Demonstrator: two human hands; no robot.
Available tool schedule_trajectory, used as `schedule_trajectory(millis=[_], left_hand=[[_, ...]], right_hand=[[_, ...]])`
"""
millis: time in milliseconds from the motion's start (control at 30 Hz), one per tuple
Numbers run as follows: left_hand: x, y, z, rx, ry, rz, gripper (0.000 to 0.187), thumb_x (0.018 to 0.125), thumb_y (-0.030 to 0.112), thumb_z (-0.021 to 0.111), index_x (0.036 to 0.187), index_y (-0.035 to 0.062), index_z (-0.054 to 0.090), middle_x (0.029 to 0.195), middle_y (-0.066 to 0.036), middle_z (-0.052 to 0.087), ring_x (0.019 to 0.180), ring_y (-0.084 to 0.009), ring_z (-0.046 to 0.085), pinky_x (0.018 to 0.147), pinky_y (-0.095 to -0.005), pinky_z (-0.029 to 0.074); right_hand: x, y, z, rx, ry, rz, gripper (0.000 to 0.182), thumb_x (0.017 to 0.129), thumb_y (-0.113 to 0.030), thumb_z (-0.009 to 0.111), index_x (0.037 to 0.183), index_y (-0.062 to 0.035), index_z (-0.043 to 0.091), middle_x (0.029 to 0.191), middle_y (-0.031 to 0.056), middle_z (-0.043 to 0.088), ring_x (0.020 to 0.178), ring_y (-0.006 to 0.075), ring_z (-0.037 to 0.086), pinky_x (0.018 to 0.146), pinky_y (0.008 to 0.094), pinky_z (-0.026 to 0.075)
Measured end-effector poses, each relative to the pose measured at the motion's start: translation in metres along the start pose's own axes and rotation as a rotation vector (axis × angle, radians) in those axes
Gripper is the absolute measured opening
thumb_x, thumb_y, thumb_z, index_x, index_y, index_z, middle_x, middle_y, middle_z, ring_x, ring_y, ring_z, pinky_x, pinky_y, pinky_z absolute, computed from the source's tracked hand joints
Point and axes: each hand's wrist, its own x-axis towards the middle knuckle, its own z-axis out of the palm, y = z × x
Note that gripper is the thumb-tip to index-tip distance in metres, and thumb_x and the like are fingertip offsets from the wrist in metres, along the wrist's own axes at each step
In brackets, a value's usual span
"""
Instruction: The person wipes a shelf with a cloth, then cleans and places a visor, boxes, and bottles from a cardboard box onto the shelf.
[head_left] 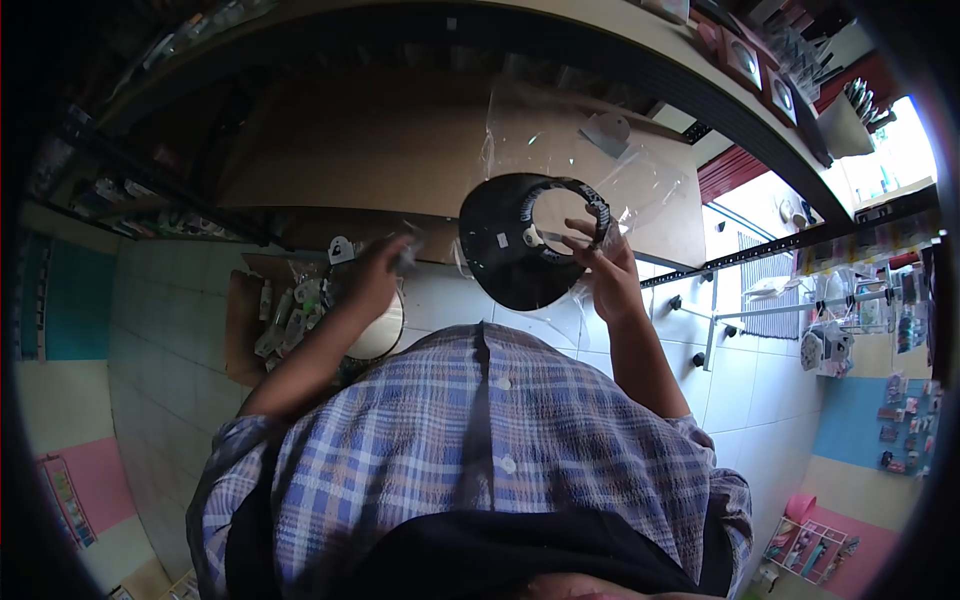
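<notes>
My right hand (613, 270) grips the band of a black sun visor (505, 255), its fingers curled round the edge. White lettering runs along the band, and a small white sticker sits on the brim. Clear plastic wrapping (540, 125) with a pale rounded tag (606, 133) spreads beyond the visor. To the left, my left hand (383, 268) is raised and smeared by motion; whether its fingers hold anything does not show. Near it are a white tag (341, 249) and a cream round thing with a dark rim (383, 332), partly hidden by my forearm.
A wooden shelf (350, 150) spans the space in front, with another shelf edge (560, 28) above. On the floor at left stands a cardboard box (243, 330) of packaged goods. A metal rack (850, 305) with hanging goods and wheeled legs is at right.
</notes>
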Motion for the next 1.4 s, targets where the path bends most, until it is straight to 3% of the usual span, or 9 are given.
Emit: schedule_trajectory(millis=[100, 167, 300, 500, 567, 833, 900, 1167, 1400], left_hand=[[0.018, 0.000, -0.030, -0.453, 0.120, -0.452, 0.034, 0.095, 0.005, 0.050, 0.128, 0.0067, 0.052, 0.127, -0.017, 0.057, 0.114, -0.0353, 0.058, 0.095, -0.0396, 0.047], [0.022, 0.068, -0.033, -0.605, 0.465, 0.035, 0.041, 0.088, -0.001, 0.052, 0.129, 0.0053, 0.052, 0.132, -0.016, 0.054, 0.119, -0.0375, 0.054, 0.097, -0.0403, 0.046], [0.036, 0.100, -0.050, 0.230, 0.136, 0.857, 0.043, 0.086, 0.011, 0.058, 0.129, 0.0094, 0.055, 0.139, -0.016, 0.048, 0.130, -0.0368, 0.044, 0.105, -0.0442, 0.040], [0.040, -0.121, 0.007, -0.231, 0.446, -0.435, 0.042, 0.094, 0.021, 0.057, 0.130, 0.0022, 0.048, 0.124, -0.022, 0.055, 0.108, -0.0348, 0.060, 0.091, -0.0435, 0.049], [0.038, -0.029, -0.025, -0.888, 0.667, -0.725, 0.038, 0.097, 0.019, 0.053, 0.129, 0.0002, 0.046, 0.123, -0.021, 0.056, 0.105, -0.0320, 0.062, 0.087, -0.0416, 0.050], [0.018, 0.175, -0.009, -0.320, 0.022, 0.735, 0.056, 0.076, -0.012, 0.056, 0.127, 0.0099, 0.053, 0.124, -0.014, 0.057, 0.117, -0.0335, 0.054, 0.101, -0.0416, 0.046], [0.020, 0.186, -0.007, -0.377, -0.318, 1.057, 0.061, 0.074, -0.016, 0.051, 0.129, 0.0093, 0.052, 0.132, -0.014, 0.052, 0.125, -0.0322, 0.049, 0.107, -0.0435, 0.041], [0.067, 0.154, -0.030, -0.352, 0.581, 0.448, 0.052, 0.077, -0.009, 0.055, 0.127, 0.0059, 0.053, 0.126, -0.020, 0.054, 0.116, -0.0380, 0.055, 0.098, -0.0449, 0.045], [0.030, 0.154, 0.029, 0.005, -0.071, 0.807, 0.057, 0.076, -0.007, 0.062, 0.129, 0.0147, 0.056, 0.137, -0.010, 0.050, 0.139, -0.0394, 0.030, 0.111, -0.0475, 0.034]], right_hand=[[0.003, 0.010, 0.004, -0.134, -0.024, -0.020, 0.057, 0.081, 0.005, 0.067, 0.133, -0.0013, 0.043, 0.119, 0.0105, 0.059, 0.108, 0.0206, 0.060, 0.093, 0.0325, 0.049], [0.003, 0.017, 0.019, -0.214, -0.111, -0.007, 0.063, 0.078, 0.007, 0.070, 0.134, 0.0017, 0.042, 0.120, 0.0103, 0.059, 0.108, 0.0188, 0.059, 0.094, 0.0322, 0.048], [0.005, 0.031, 0.032, -0.267, -0.264, 0.101, 0.065, 0.075, 0.009, 0.068, 0.134, 0.0025, 0.044, 0.120, 0.0091, 0.058, 0.108, 0.0160, 0.057, 0.093, 0.0293, 0.046], [0.005, 0.020, 0.028, -0.307, -0.266, 0.121, 0.064, 0.074, 0.009, 0.069, 0.133, 0.0031, 0.045, 0.116, 0.0087, 0.060, 0.106, 0.0173, 0.059, 0.093, 0.0301, 0.047], [0.005, 0.024, 0.028, -0.276, -0.242, 0.124, 0.063, 0.074, 0.008, 0.070, 0.131, 0.0026, 0.047, 0.113, 0.0078, 0.062, 0.104, 0.0165, 0.059, 0.092, 0.0298, 0.047], [0.035, 0.115, -0.007, -0.827, -0.537, -0.351, 0.041, 0.089, -0.009, 0.058, 0.128, 0.0006, 0.050, 0.119, 0.0145, 0.059, 0.114, 0.0233, 0.056, 0.102, 0.0358, 0.042], [0.010, 0.104, 0.025, -0.259, -0.412, -0.148, 0.048, 0.101, -0.035, 0.033, 0.139, -0.0068, 0.038, 0.140, 0.0127, 0.044, 0.136, 0.0220, 0.036, 0.115, 0.0355, 0.025], [0.016, 0.042, 0.068, -0.769, -0.308, -0.101, 0.046, 0.073, -0.010, 0.075, 0.116, -0.0042, 0.060, 0.105, 0.0112, 0.066, 0.100, 0.0172, 0.061, 0.090, 0.0331, 0.047], [0.057, 0.078, 0.004, -0.108, -0.245, 0.006, 0.044, 0.076, -0.007, 0.071, 0.118, -0.0056, 0.057, 0.112, 0.0120, 0.064, 0.105, 0.0221, 0.061, 0.090, 0.0335, 0.048]])
